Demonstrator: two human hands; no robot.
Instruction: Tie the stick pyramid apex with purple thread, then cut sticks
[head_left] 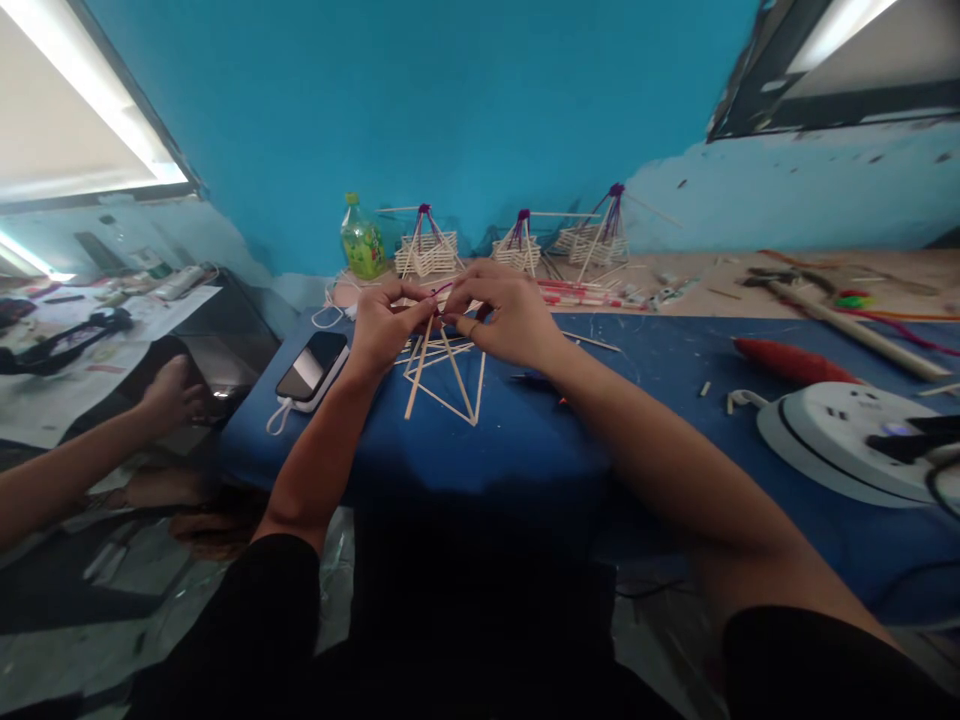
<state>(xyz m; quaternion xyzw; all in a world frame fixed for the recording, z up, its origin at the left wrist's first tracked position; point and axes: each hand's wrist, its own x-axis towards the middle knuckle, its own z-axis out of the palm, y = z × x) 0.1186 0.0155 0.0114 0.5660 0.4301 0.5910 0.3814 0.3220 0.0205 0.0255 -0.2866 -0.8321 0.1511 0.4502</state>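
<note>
At the upper end of a star-shaped frame of thin wooden sticks (456, 370), my left hand (386, 322) pinches the stick ends where they meet. A short piece of purple string (444, 288) shows between the two hands. Close beside it on the right, my right hand (504, 312) has its fingers bent together at the same joint; what its fingertips hold is too small to make out. The frame's lower point lies toward me on the blue table surface (540, 450). More sticks lie partly hidden beneath the hands.
Behind stand a green bottle (363, 240) and stick structures with purple ties (427, 250). A phone on a white power bank (311, 370) lies left. Right are a red tapered bundle (795, 360) and a round white device (855, 440). Another person's hand (174, 395) is far left.
</note>
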